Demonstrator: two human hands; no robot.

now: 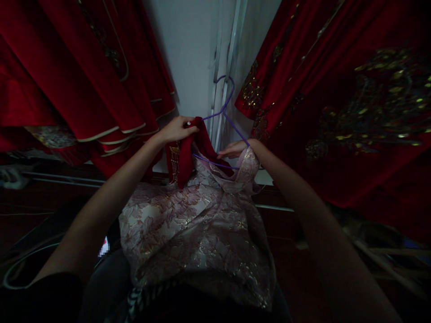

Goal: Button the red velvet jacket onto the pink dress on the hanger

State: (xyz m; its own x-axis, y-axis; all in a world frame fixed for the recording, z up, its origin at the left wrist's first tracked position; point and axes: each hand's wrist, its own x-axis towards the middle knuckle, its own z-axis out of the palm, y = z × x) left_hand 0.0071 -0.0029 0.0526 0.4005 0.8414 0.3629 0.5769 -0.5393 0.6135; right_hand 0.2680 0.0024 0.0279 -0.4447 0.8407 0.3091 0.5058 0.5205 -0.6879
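A pale pink dress point(202, 215) with a shiny floral pattern lies across my lap, its upper end towards the white panel. A purple wire hanger point(225, 107) sits in its neckline, hook pointing away from me. My left hand point(178, 130) pinches a red cloth strip point(186, 157) by the hanger's left arm; a beaded tassel hangs beside the strip. On the other side, my right hand point(234, 149) reaches behind the hanger's right arm at the dress's shoulder. Its fingers are stretched out, near the inside of the neckline.
Red garments with pale trim point(101, 112) hang at the left. More red garments with gold sequins point(377, 103) hang at the right. A white panel with a metal track point(225, 45) stands between them. The surroundings are dim.
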